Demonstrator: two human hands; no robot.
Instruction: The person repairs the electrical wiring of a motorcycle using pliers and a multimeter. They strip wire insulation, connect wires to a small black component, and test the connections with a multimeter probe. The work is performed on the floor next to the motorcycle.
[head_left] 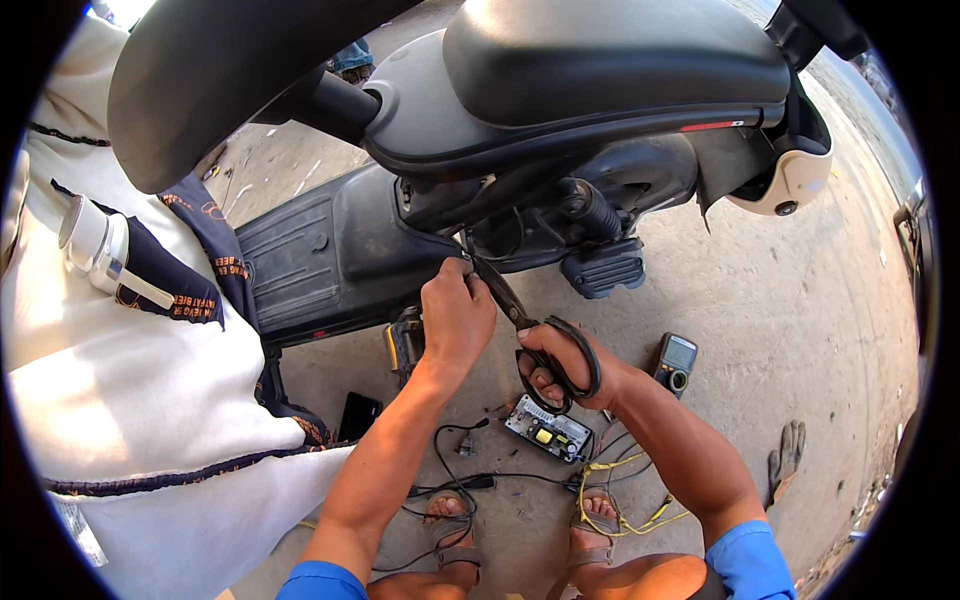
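Observation:
My right hand (562, 362) is closed around the black loop handles of a pair of scissors (503, 297). Their dark blades point up and left, the tips reaching the fingertips of my left hand (458, 312). That hand is pinched at the lower edge of the electric scooter (385, 240), just behind its footboard. Something small and thin shows at the fingertips, too hidden to name. Over both hands hangs the scooter's black seat (610, 65).
On the ground below lie an open circuit board in a case (548, 430), a multimeter (675, 362), black cables (445, 485), a yellow lead (640, 525) and a glove (787, 460). White cloth (150, 400) drapes the left side. A beige helmet (790, 185) hangs at the scooter's right end.

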